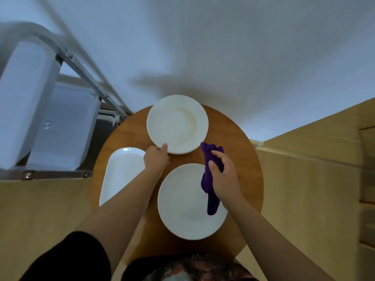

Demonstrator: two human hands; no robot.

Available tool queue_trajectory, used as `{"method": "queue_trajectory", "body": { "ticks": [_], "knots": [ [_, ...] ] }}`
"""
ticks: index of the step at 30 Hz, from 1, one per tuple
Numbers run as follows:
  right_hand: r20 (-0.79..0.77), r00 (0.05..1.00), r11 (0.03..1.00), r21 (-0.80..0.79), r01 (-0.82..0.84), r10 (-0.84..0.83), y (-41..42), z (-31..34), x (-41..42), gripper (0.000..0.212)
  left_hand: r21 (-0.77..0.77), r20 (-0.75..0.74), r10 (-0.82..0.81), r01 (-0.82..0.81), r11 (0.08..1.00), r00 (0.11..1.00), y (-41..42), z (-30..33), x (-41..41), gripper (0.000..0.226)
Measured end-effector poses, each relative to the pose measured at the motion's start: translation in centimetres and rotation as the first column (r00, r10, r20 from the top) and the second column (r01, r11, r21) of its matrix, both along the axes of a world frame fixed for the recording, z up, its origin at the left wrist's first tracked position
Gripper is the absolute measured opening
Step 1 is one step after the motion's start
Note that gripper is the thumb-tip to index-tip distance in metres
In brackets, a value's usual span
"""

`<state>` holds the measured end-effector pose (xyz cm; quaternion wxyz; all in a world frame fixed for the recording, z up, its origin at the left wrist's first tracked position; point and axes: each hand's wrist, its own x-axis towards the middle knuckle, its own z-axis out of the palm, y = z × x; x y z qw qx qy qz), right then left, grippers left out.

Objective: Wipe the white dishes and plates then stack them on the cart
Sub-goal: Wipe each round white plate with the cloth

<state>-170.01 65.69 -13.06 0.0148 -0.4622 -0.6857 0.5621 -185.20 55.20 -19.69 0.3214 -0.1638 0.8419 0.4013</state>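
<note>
Head view shows my left hand [156, 159] pinching the near rim of the far plate [177, 124], while my right hand [223, 179], gripping the cloth [209, 179], sits just right of that rim.

On a round wooden table [239, 138], the left hand [156, 159] pinches the near rim of the far round white plate [177, 123]; the right hand [222, 177] grips a purple cloth [209, 179] over the near round white plate [188, 207], beside a white oblong dish [121, 173]
</note>
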Motion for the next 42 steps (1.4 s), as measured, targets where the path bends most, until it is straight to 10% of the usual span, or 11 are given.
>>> {"method": "queue_trajectory", "body": {
  "ticks": [4,15,22,25,33,38,42],
  "knots": [
    [0.009,1.0,1.0,0.018,-0.014,0.014,1.0,-0.2,-2.8,0.034,0.058,0.242,0.253,-0.275,0.96,0.937,1.0,-1.0,-2.4,0.032],
    [0.075,0.996,0.999,-0.028,0.043,-0.041,1.9,-0.3,-4.2,0.034,-0.036,-0.005,-0.04,0.04,0.999,0.999,-0.1,-1.9,-4.0,0.015],
    [0.072,0.986,0.988,-0.028,0.152,-0.149,1.9,1.0,-3.4,0.034,0.284,0.193,0.357,-0.401,0.871,0.914,-0.4,-0.5,-5.3,0.013],
    [-0.011,0.977,0.976,-0.047,0.211,-0.212,1.7,2.0,-2.8,0.043,0.381,0.313,0.301,-0.41,0.829,0.901,-0.9,0.6,-5.4,0.042],
    [-0.171,0.829,0.79,-0.452,0.414,-0.532,1.9,4.6,-1.7,0.047,0.58,0.339,0.168,-0.346,0.738,0.926,-2.7,6.5,-2.5,0.029],
    [-0.171,0.917,0.925,-0.196,0.327,-0.36,1.7,6.3,-1.3,0.039,0.662,0.256,0.068,-0.227,0.715,0.964,-4.3,11.0,1.0,0.031],
    [-0.199,0.895,0.865,-0.407,0.295,-0.399,1.7,8.2,0.4,0.044,0.709,0.196,0.01,-0.149,0.69,0.981,-6.0,13.5,3.4,0.032]
  ]
}}
